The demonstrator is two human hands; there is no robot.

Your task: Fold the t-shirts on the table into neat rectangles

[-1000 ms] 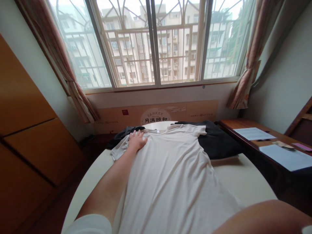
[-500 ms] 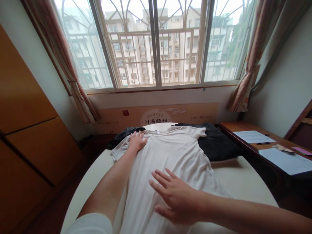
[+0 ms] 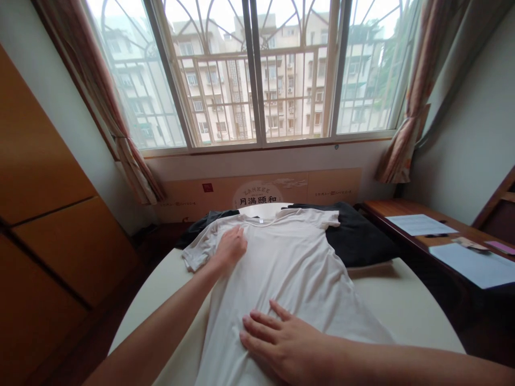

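A white short-sleeved T-shirt (image 3: 273,257) lies spread on a round pale table (image 3: 386,292), its neckline at the far side and wrinkles running down its right half. My left hand (image 3: 232,247) is at the shirt's upper left, below the shoulder, with its fingers curled in on the fabric; the fingertips are partly hidden. Lower down, my right hand (image 3: 281,343) rests flat on the middle of the shirt, fingers stretched out.
Dark folded clothing (image 3: 358,238) lies at the table's far right, and another dark garment (image 3: 197,228) pokes out beyond the left sleeve. A wooden desk (image 3: 386,209) with papers (image 3: 475,262) stands on the right. Beyond the table is a printed cardboard panel (image 3: 298,187) under the window.
My left hand has gone from spread flat near the left sleeve to curled fingers, slightly lower. My right hand has moved down toward me and settled on the shirt.
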